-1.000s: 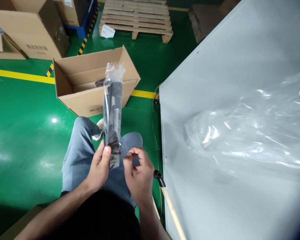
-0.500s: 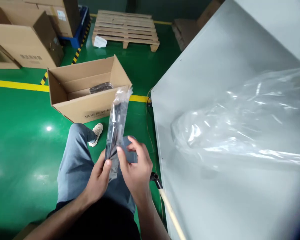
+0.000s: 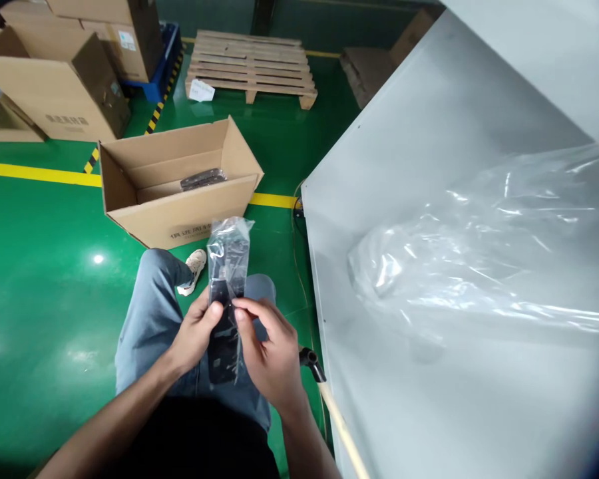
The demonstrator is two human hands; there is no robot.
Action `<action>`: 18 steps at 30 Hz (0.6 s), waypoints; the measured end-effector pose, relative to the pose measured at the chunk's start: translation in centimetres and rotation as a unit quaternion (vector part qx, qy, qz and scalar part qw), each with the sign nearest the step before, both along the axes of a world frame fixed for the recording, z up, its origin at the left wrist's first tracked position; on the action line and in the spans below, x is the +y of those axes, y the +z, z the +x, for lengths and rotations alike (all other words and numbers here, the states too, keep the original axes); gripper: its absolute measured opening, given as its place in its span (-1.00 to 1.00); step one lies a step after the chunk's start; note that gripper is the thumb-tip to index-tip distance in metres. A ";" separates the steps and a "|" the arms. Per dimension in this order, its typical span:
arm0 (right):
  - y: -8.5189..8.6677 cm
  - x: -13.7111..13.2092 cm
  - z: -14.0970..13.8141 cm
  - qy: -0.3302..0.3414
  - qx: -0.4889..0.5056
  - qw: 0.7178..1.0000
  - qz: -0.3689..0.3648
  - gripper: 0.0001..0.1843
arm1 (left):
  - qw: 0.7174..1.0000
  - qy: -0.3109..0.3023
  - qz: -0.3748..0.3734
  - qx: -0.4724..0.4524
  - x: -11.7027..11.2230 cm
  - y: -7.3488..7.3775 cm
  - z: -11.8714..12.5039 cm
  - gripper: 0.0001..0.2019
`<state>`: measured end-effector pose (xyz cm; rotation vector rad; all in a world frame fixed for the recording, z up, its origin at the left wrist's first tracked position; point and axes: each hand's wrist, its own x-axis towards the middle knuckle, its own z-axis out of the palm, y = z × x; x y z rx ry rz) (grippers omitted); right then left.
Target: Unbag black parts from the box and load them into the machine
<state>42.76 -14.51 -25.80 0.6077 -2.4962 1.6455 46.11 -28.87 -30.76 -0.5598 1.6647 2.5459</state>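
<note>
Clear plastic bag (image 3: 227,256) with a dark flat part inside, held upright over the lap, pinched at mid-length by left hand (image 3: 196,332) and right hand (image 3: 267,346), thumbs and fingertips pressed on it. Just beyond, on the green floor (image 3: 40,286): open cardboard box (image 3: 180,213) holding another bagged part (image 3: 203,178). Far: wooden pallet (image 3: 252,66); right: grey table (image 3: 429,199) under crumpled clear film (image 3: 479,266).

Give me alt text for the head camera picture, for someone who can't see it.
Seen from above, a seated person's left hand and right hand grip a dark part in a clear plastic bag over their lap. An open cardboard box with another bagged part sits ahead on the green floor. Crumpled clear plastic lies on a grey table at right.
</note>
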 end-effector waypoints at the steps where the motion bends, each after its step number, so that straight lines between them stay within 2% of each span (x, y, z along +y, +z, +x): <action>1: -0.1 0.1 0.1 -0.008 -0.018 1.000 -0.006 -0.79 | 1.000 0.009 -0.009 -0.009 0.2 0.5 -0.2 -0.40; 5: -1.2 0.8 0.3 -0.091 -0.096 0.990 -0.050 -0.79 | 0.992 0.080 -0.001 -0.096 1.0 2.2 -0.1 -0.25; 8: -2.2 1.4 0.4 -0.124 -0.161 0.975 -0.092 -0.75 | 0.982 0.076 0.051 -0.167 0.9 2.8 0.3 -0.22; 10: -2.5 1.7 0.3 -0.124 -0.173 0.973 -0.087 -0.69 | 0.982 0.079 0.024 -0.170 0.6 2.7 0.4 -0.28; 13: -2.2 1.8 -0.4 -0.139 -0.080 0.987 -0.024 -0.69 | 0.984 0.089 -0.082 -0.134 0.3 2.4 0.9 -0.39; 16: -1.2 1.1 -1.5 -0.146 0.056 0.986 0.050 -0.61 | 0.985 0.014 -0.126 -0.114 0.7 1.8 1.9 -0.42; 18: -0.6 0.6 -2.2 -0.161 0.102 0.979 0.079 -0.72 | 0.983 -0.034 -0.138 -0.114 1.1 1.4 2.7 -0.41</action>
